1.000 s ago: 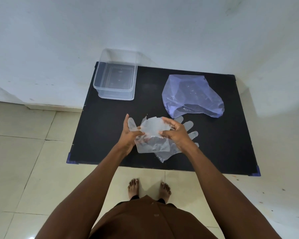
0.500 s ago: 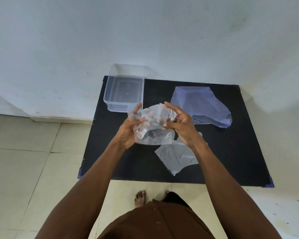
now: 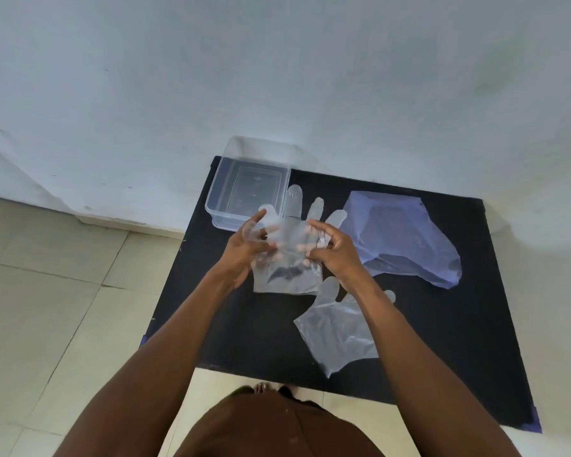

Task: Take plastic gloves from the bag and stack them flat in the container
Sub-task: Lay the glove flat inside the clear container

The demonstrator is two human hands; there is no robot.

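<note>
Clear plastic gloves: two; one held glove (image 3: 287,258) spread between both hands, one flat glove (image 3: 337,331) on the black mat (image 3: 442,324), under the right forearm.
Left hand (image 3: 244,249): fingers pinch the held glove's left edge.
Right hand (image 3: 333,249): fingers curled, pinching its right edge.
Container (image 3: 248,192): one, clear, rectangular, just beyond the fingertips.
Bag (image 3: 402,235): one, bluish, crumpled film, right of the fingers.
</note>
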